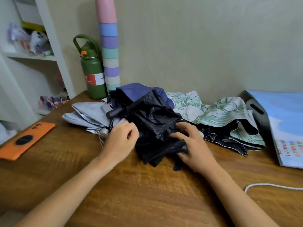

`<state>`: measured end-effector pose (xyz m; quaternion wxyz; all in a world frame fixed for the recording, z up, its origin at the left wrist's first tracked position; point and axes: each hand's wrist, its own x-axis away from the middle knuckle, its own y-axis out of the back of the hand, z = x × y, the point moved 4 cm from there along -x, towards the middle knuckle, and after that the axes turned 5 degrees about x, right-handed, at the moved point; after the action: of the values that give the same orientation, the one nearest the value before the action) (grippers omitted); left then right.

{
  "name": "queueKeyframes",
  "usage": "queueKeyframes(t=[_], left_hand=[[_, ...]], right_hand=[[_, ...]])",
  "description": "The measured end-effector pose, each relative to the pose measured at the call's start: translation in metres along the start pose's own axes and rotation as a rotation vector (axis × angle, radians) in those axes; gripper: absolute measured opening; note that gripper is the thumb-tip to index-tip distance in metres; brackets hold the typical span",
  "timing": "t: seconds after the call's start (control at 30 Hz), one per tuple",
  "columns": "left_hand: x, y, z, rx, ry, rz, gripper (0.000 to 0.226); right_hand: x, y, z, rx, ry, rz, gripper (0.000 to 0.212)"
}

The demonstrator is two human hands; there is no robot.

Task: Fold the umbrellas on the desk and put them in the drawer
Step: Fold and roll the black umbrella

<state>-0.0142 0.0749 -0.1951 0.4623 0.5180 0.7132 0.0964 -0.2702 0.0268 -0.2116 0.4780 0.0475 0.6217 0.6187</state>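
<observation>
Three collapsed umbrellas lie in a heap at the back of the wooden desk (pixel 131 185). The navy umbrella (pixel 152 118), black on its inner side, lies in the middle with its black handle (pixel 114 112) pointing left. My left hand (pixel 121 140) has curled fingers pinching the left edge of its black fabric. My right hand (pixel 191 145) grips the bunched fabric on the right side. A grey umbrella (pixel 86 115) lies to the left, partly under the navy one. A white umbrella with green line drawings (pixel 218 115) lies to the right. No drawer is in view.
An orange phone (pixel 26 140) lies at the desk's left edge. A green bottle (pixel 93 76) and a pastel striped pole (pixel 109 54) stand at the back wall. White shelves (pixel 32 56) rise on the left. A blue booklet (pixel 287 125) and a white cord (pixel 270 185) are at the right.
</observation>
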Motion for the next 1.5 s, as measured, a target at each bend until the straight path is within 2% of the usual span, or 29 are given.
queueKeyframes(t=[0.03, 0.1, 0.13, 0.27, 0.33, 0.4, 0.5, 0.73, 0.8, 0.87, 0.9, 0.97, 1.0, 1.07, 1.2, 1.33, 1.43, 1.5], left_hand=[[0.004, -0.007, 0.001, -0.080, -0.061, 0.082, 0.019], [0.007, -0.021, 0.010, -0.250, -0.148, 0.224, 0.047], [0.004, -0.025, 0.013, -0.296, -0.133, 0.274, 0.054], [-0.019, -0.043, 0.026, -0.377, -0.113, 0.410, 0.052], [-0.033, -0.048, 0.034, -0.363, -0.135, 0.405, 0.051], [-0.044, -0.053, 0.038, -0.336, -0.145, 0.409, 0.050], [-0.052, -0.057, 0.038, -0.299, -0.158, 0.394, 0.048], [-0.046, -0.054, 0.038, -0.173, -0.149, 0.354, 0.046], [-0.042, -0.054, 0.038, -0.173, -0.161, 0.325, 0.044], [-0.039, -0.058, 0.036, -0.195, -0.201, 0.276, 0.042], [-0.038, -0.061, 0.036, -0.208, -0.214, 0.260, 0.041], [-0.043, -0.065, 0.037, -0.229, -0.222, 0.250, 0.041], [-0.046, -0.066, 0.037, -0.229, -0.214, 0.260, 0.042], [-0.051, -0.067, 0.035, -0.218, -0.199, 0.286, 0.044], [-0.047, -0.065, 0.030, -0.244, -0.188, 0.250, 0.047], [-0.032, -0.041, 0.013, -0.290, -0.098, 0.050, 0.052], [-0.016, -0.017, 0.005, -0.145, 0.064, -0.124, 0.021], [-0.003, -0.012, -0.003, -0.044, 0.098, -0.093, 0.025]], right_hand=[[0.001, -0.005, -0.003, 0.010, -0.017, 0.038, 0.043], [0.000, -0.011, -0.009, 0.031, -0.070, 0.073, 0.048], [-0.002, -0.010, -0.010, 0.024, -0.090, 0.074, 0.049], [0.000, -0.011, -0.006, 0.099, -0.085, 0.133, 0.065], [0.006, -0.012, -0.010, 0.206, -0.242, 0.164, 0.080], [0.013, -0.012, -0.023, 0.290, -0.466, 0.198, 0.079], [0.019, -0.009, -0.037, 0.325, -0.565, 0.216, 0.066], [0.016, 0.002, -0.071, 0.267, -0.650, 0.202, 0.064], [0.011, 0.012, -0.060, 0.245, -0.520, 0.080, 0.072], [0.007, 0.027, -0.036, 0.161, -0.270, -0.107, 0.075], [0.006, 0.031, -0.021, 0.073, -0.140, -0.129, 0.074], [0.007, 0.022, 0.002, -0.080, 0.032, 0.036, 0.075], [0.009, 0.013, 0.008, -0.110, 0.068, 0.140, 0.070], [0.014, -0.007, 0.004, -0.091, 0.091, 0.247, 0.059], [0.009, -0.010, -0.009, -0.090, 0.001, 0.222, 0.038], [0.004, -0.005, -0.016, -0.205, -0.222, 0.018, 0.013], [0.005, -0.003, -0.026, -0.292, -0.428, -0.103, 0.020], [0.004, -0.002, -0.029, -0.308, -0.493, -0.127, 0.024]])
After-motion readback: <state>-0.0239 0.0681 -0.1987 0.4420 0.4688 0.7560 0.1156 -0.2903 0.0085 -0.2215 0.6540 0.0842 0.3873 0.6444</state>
